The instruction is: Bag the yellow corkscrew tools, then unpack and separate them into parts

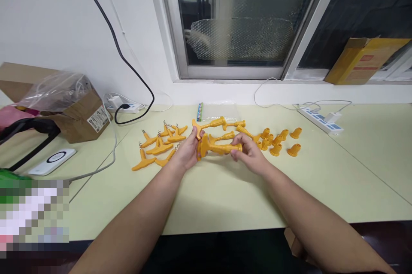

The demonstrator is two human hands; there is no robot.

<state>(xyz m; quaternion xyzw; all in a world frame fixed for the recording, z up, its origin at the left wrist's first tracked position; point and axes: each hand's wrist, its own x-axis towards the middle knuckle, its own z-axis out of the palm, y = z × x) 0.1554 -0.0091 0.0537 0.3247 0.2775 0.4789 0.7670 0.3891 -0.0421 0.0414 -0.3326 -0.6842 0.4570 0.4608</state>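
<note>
My left hand (187, 150) is closed around the handle end of a yellow corkscrew (222, 148). At the other end of it, the sleeve is pinched by my right hand (249, 153). Another sleeved corkscrew (214, 123) shows at my left fingertips; whether it is held or lies behind them I cannot tell. More sleeved corkscrews lie just beyond my hands, such as the corkscrew (234, 124) at the back. To the left are several T-shaped handles (160, 148) with bare metal spirals. Several loose yellow sleeves (276, 149) stand to the right.
A flat clear plastic bag (220, 111) lies near the wall. Power strips sit at the back left (128, 108) and back right (322, 120). An opened cardboard box (77, 115), a white charging pad (52, 161) and a grey cable (111, 160) are on the left.
</note>
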